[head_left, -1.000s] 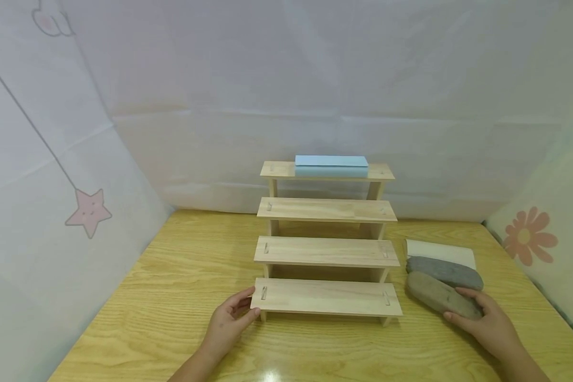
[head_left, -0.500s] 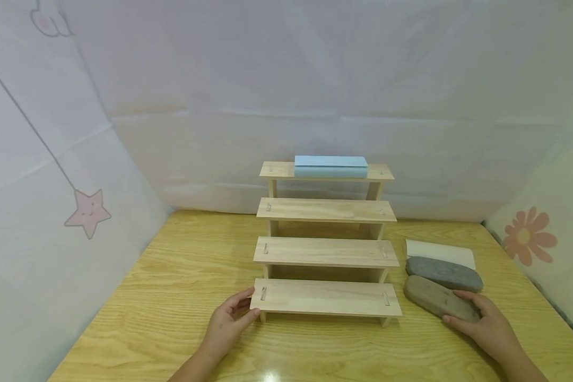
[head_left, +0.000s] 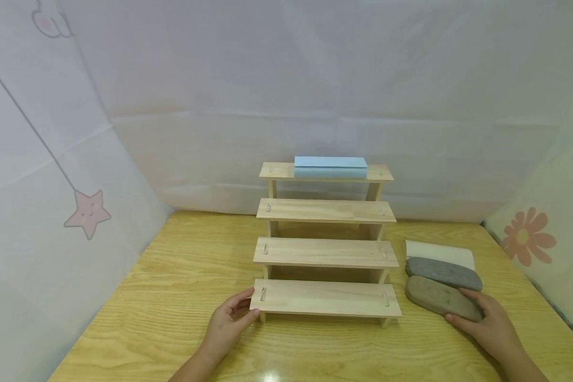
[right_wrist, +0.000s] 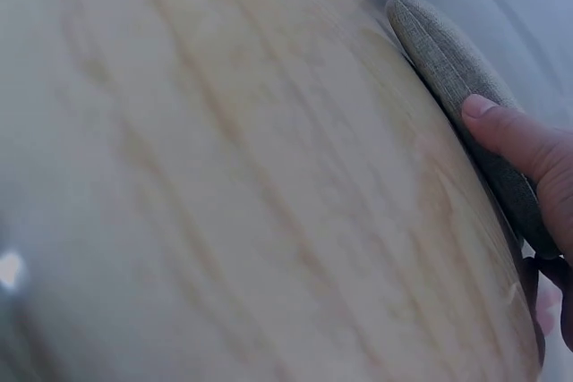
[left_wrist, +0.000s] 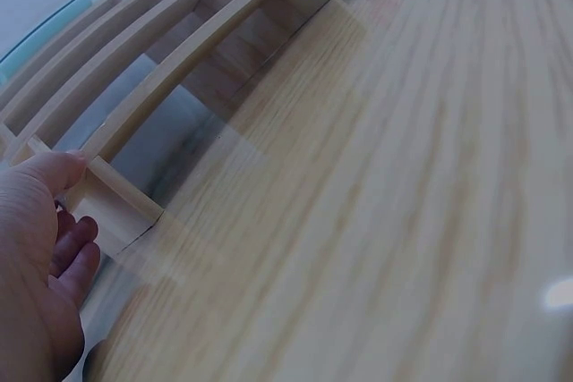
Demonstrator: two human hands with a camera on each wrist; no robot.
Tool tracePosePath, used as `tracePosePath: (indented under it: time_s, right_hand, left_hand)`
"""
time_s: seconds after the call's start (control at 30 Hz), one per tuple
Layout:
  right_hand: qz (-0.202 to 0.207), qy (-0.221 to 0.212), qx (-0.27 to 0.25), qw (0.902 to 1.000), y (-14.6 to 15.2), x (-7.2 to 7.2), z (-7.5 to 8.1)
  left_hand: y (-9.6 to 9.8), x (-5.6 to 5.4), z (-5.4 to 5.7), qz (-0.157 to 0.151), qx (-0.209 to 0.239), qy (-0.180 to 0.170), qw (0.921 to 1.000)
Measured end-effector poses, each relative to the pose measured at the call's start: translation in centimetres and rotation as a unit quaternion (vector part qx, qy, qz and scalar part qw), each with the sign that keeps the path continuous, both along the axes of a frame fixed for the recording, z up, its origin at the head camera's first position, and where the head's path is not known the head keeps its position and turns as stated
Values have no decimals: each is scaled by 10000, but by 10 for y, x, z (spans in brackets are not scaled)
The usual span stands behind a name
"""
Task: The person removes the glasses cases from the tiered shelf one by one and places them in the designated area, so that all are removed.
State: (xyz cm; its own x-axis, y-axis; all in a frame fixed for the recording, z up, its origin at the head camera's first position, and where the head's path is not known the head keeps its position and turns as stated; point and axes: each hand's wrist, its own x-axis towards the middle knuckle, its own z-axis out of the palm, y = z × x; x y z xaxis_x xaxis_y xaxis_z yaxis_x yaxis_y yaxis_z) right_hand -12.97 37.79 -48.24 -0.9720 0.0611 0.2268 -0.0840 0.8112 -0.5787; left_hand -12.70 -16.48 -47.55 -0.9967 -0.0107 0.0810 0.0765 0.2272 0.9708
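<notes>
A pale wooden stepped rack [head_left: 326, 297] stands mid-table. My left hand [head_left: 226, 321] holds the left end of its lowest shelf, thumb at the front corner and fingers at the side; the left wrist view shows the thumb [left_wrist: 63, 170] on that corner. At the right, an olive-grey fabric glasses case [head_left: 434, 296] lies on the table. My right hand [head_left: 492, 321] grips its right end between thumb and fingers. In the right wrist view the thumb lies on the side of the glasses case [right_wrist: 439, 46], while the other fingers are mostly hidden behind it.
A darker grey case [head_left: 444, 271] lies right behind the olive-grey one, and a cream case [head_left: 439, 252] behind that. On the rack's top shelf sits a light blue case [head_left: 330, 167]. A white cloth backdrop [head_left: 219, 148] rises behind and beside the wooden table [head_left: 172, 297].
The olive-grey case has shifted slightly at the table's right under my right hand, which moves with it. My left hand stays at the rack's lowest shelf.
</notes>
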Motion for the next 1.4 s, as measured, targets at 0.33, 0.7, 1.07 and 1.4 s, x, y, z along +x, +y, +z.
tracePosePath:
  time_s: [0.33,0.7,1.07,1.4]
  right_hand:
    - [-422,-364,93,9984,6,-1,1]
    - [-605,-676,-20,9959,7,-1,4]
    - [-652,-686,-438,9945,9,3,2]
    - [-985,-1108,-568,9873,6,5,7]
  left_hand:
    - [0,1,0,-16,-20,21,10000]
    - [0,0,0,5,52,-26,10000]
    - [1,0,0,22,87,-48,9999]
    - [0,0,0,42,-5,-73,10000]
